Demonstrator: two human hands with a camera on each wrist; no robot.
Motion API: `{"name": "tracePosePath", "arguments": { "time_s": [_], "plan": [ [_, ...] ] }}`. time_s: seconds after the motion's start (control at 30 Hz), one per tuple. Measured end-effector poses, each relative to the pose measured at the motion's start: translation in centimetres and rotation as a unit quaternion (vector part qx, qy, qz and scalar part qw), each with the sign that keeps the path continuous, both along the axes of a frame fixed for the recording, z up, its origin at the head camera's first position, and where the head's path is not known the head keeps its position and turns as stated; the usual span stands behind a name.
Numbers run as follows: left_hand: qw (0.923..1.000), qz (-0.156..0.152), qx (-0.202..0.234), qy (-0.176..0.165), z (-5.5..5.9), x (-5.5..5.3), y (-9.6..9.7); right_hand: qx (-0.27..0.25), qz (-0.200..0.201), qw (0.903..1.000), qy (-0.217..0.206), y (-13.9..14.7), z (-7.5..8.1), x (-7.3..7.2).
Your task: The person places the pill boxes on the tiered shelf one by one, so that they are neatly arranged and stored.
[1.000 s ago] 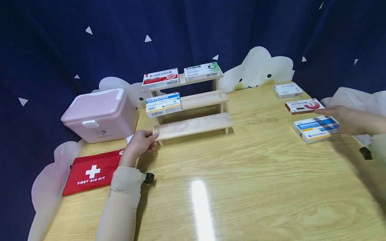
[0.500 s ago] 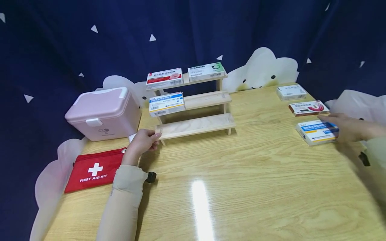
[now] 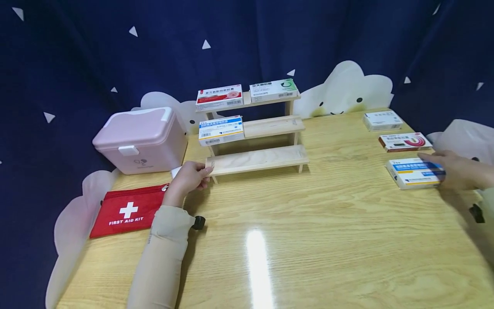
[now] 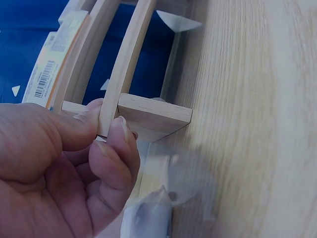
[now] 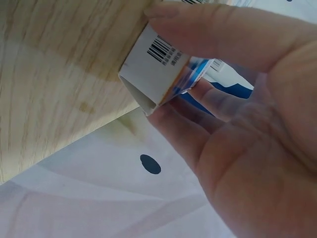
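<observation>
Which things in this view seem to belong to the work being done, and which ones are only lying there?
Likely in the work:
wooden rack, pinched by the left hand
blue-striped box at the right hand
white box and red-edged box beyond it
three boxes on the rack

Apparently just lying about:
pink case
red first aid pouch

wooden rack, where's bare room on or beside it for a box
Bottom shelf: bare right of the left hand. Middle shelf: bare right of its blue-banded box. Table: open between rack and three boxes at right. Crowded: top shelf, two boxes nearly filling it; also left of the rack, by pink case and red pouch.
</observation>
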State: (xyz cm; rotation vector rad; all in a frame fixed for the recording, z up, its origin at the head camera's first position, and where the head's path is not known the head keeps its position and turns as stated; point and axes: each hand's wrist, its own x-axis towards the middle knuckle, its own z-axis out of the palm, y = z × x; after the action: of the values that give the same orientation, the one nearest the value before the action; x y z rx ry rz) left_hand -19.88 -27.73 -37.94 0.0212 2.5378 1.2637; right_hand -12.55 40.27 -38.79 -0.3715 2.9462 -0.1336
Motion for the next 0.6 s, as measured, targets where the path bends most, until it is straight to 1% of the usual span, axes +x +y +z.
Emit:
{"name": "tracePosePath", "arguments": {
  "time_s": [0.1,0.2,0.3,0.37,0.43,0.53,0.6],
  "plan": [
    [1.0,-0.001,-0.002,-0.002,0.1,0.0,0.0,-0.002,0.003,1.0,0.007,0.0,0.0,0.1],
    [1.0,-0.004,-0.007,-0.001,0.2,0.0,0.1,-0.018,0.005,0.9997,0.015,0.0,0.0,0.4],
    [0.9999,-0.004,-0.01,0.0,0.5,0.1,0.2,-0.023,-0.005,0.9997,0.0,-0.1,0.2,0.5],
    [0.9999,-0.004,-0.011,0.001,0.6,0.1,0.2,-0.016,-0.02,0.9993,-0.026,-0.1,0.4,0.6],
    [1.0,-0.002,-0.009,0.001,0.6,0.1,0.1,-0.007,-0.032,0.9987,-0.039,-0.2,0.5,0.7],
    [1.0,-0.001,-0.008,-0.002,0.5,0.1,0.1,-0.002,-0.037,0.9983,-0.044,-0.3,0.8,1.0],
    [1.0,0.0,-0.007,-0.003,0.4,0.1,0.0,-0.003,-0.033,0.999,-0.03,-0.5,1.0,1.2]
  ]
}}
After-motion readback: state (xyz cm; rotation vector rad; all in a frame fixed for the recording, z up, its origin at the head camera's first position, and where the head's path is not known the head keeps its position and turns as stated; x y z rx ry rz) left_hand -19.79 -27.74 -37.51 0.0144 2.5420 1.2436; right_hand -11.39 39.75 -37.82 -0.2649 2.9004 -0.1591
